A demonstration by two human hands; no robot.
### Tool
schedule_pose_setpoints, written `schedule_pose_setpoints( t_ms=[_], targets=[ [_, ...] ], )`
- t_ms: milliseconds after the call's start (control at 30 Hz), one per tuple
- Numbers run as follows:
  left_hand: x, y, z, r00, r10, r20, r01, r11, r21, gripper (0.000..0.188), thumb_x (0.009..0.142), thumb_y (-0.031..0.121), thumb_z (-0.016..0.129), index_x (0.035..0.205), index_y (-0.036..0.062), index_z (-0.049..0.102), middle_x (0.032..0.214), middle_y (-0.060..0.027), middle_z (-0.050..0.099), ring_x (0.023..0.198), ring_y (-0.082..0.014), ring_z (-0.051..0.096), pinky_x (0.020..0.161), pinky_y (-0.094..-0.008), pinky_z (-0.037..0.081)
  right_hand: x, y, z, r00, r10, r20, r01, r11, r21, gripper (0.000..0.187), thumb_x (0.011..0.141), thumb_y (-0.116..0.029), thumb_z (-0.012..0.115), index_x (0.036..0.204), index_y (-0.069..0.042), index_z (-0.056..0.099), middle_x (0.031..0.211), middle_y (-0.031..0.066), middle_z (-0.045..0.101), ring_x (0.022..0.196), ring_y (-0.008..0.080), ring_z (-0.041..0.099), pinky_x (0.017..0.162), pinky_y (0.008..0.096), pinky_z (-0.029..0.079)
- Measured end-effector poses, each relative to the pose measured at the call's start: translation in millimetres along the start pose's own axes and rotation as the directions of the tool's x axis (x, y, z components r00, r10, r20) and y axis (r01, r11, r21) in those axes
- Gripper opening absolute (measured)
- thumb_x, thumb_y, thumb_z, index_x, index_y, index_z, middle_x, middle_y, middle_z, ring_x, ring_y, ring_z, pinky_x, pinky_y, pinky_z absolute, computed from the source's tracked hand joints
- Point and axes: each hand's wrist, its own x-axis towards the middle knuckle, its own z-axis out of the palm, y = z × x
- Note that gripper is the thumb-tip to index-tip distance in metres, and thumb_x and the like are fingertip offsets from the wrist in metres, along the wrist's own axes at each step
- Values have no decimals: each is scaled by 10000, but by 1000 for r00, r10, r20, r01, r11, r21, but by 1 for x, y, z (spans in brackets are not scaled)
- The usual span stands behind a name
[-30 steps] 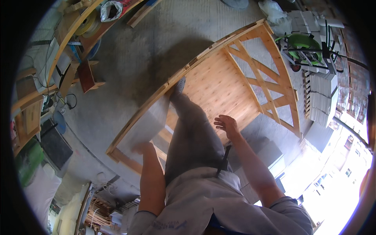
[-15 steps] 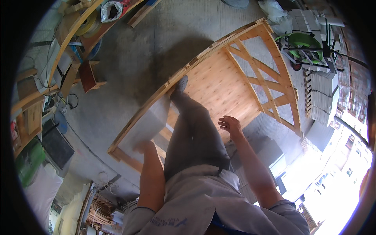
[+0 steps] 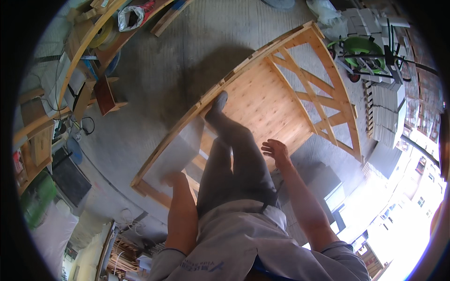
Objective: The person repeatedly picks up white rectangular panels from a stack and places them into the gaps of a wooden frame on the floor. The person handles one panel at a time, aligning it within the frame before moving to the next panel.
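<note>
A large wooden frame (image 3: pixel 354 126) with slanted braces lies across the floor in front of me, with a pale knotty wood panel (image 3: pixel 258 98) in its middle. My right hand (image 3: pixel 277 151) hangs above the panel's near edge, its fingers loosely bent and apart, with nothing in them. Over the frame's left end, beside a grey sheet (image 3: pixel 173 150), is my left hand (image 3: pixel 173 179), blurred, with its fingers not clear. One of my shoes (image 3: pixel 217 101) is at the frame's far long rail (image 3: pixel 243 65). The other foot is hidden below my legs.
A green-and-black wheeled machine (image 3: pixel 363 54) and stacks of pale slabs (image 3: pixel 386 114) stand at the right. Wooden shelving with a small brown box (image 3: pixel 106 96) is on the left. A dark board (image 3: pixel 70 174) lies at the lower left, near wood strips (image 3: pixel 123 253).
My forward leg has shifted slightly and bends more, with a gap now showing between my legs. Both hands stay almost where they were.
</note>
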Motion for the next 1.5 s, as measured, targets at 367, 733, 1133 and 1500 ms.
schedule_pose_setpoints(
  t_ms=[367,733,1133,1500],
  targets=[
    [17,4,15,999,-15,46,15,1000,-6,371,908,315,448,1174,110,604,1167,-75,599,1090,-253,543,869,-542,372,3,-6,-3,998,43,-53,-46,998,-53,417,862,-232,546,1165,51,499,1003,175,635,870,255,648,708,321,521],
    [12,6,13,997,-67,28,67,997,-27,338,905,318,445,1119,131,628,1047,-27,625,987,-210,568,831,-496,375,2,-2,-14,1000,11,-22,-11,1000,-20,404,864,-214,549,1158,58,497,998,184,632,847,257,649,680,319,533],
    [23,6,26,999,-46,-23,46,999,19,261,884,302,489,1015,168,670,926,6,631,892,-178,564,755,-441,383,-9,2,-40,997,23,-80,-27,998,-57,430,855,-217,559,1182,52,484,1007,178,628,861,270,647,708,338,533],
    [39,13,34,757,-396,520,277,-526,-804,455,907,340,425,1229,24,486,1063,-121,624,1004,-267,594,854,-422,462,-12,-13,-58,1000,8,-9,-10,975,-224,395,865,-206,541,1172,38,492,1007,163,641,858,239,656,702,324,530]
  ],
)
